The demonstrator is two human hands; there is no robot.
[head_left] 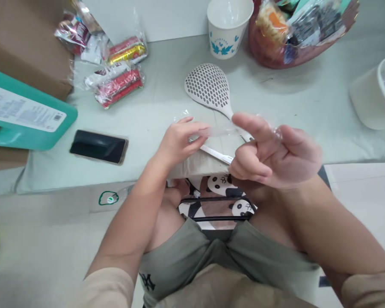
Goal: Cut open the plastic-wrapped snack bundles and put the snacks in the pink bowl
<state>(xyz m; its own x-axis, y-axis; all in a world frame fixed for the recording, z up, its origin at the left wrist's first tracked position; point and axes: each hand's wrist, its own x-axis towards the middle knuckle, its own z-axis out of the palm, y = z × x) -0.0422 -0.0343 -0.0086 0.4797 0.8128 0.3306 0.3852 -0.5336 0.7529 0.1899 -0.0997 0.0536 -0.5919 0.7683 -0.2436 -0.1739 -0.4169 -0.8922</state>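
Observation:
My left hand [184,139], thumb and fingers pinched together, grips a thin clear plastic film [223,131]. The film stretches toward my right hand [272,154], and a crumpled bit of it shines between that thumb and index finger. My right index finger points left while the other fingers curl in; the hand is slightly blurred. Just beyond both hands lies a light grey slotted skimmer [208,85] with a perforated head, its handle partly hidden by my right hand. Beneath the film rests a white utensil handle [216,154], whose ends are covered.
Packaged snacks [120,83] lie at the back left, above a dark phone [99,146] and a teal container [28,109]. A paper cup [229,30] and a pink bowl [282,55] with packets stand at the back. Another white cup [374,96] is at right.

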